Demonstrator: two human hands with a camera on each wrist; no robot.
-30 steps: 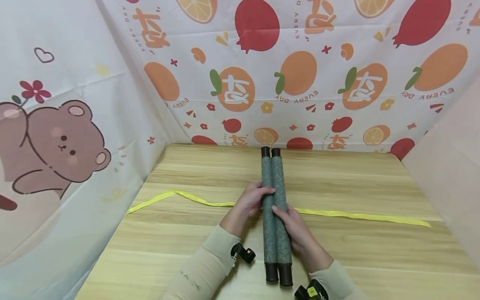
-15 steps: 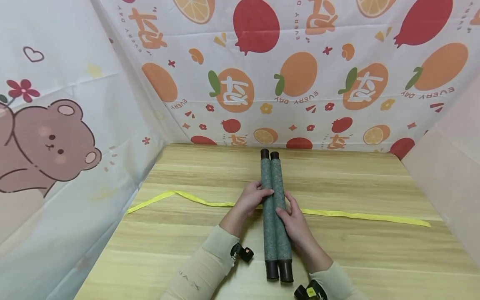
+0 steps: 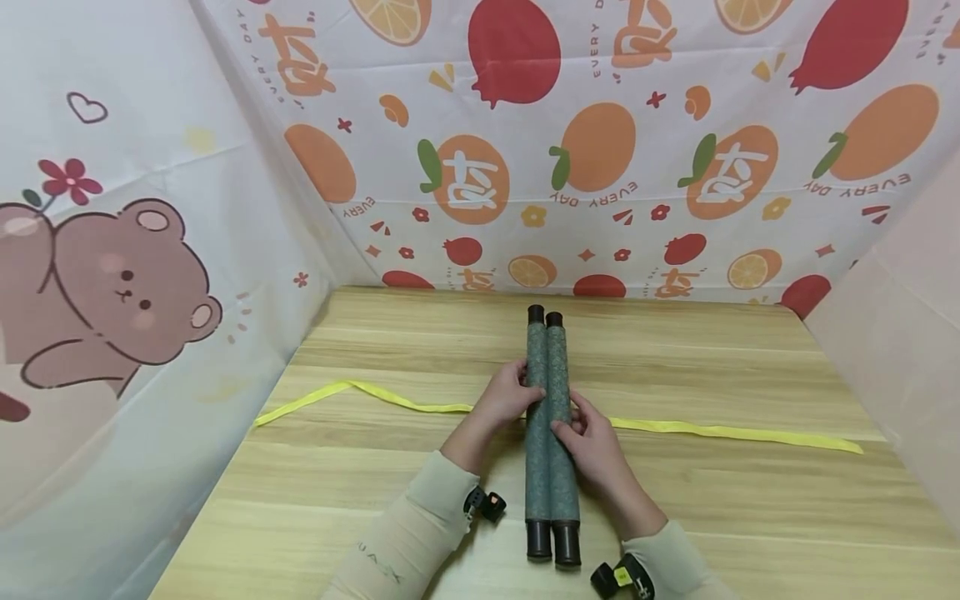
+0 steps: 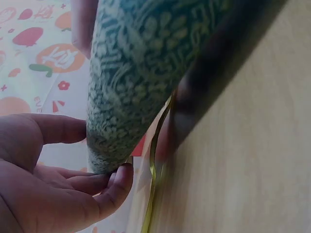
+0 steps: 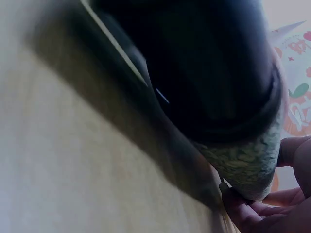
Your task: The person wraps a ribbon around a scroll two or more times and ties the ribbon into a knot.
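Both hands are working close together over the middle of the worktop (image 3: pixel 720 358), and two patterned green rolls are pointing away from the person, side by side. The left hand (image 3: pixel 504 396) is holding the left roll (image 3: pixel 537 471), its thumb pressing on top while its fingers are curling underneath. The right hand (image 3: pixel 596 442) is gripping the right roll (image 3: pixel 564 483) a little nearer the person, thumb on top again, fingers wrapping round the outer side. The rolls are touching along their near part, and a narrow gap is showing between their far ends. Dark caps (image 3: pixel 537 542) are finishing both ends of each roll.

Down below, a yellow ribbon (image 3: pixel 697 429) is running across the worktop, passing beneath the rolls and stretching out to either side, its left part bending upward into a peak. The left wrist view is showing pale flowers and scrollwork on the green covering; the right wrist view is being filled largely by a dark cap, with shadow falling on the wood.

Light sleeves (image 3: pixel 405 533) are covering the forearms, and small black cameras (image 3: pixel 491 507) are sitting at the wrists. Behind, a fruit-printed cloth (image 3: pixel 525 167) is hanging, while a bear-printed cloth (image 3: pixel 127 275) is covering the left side.
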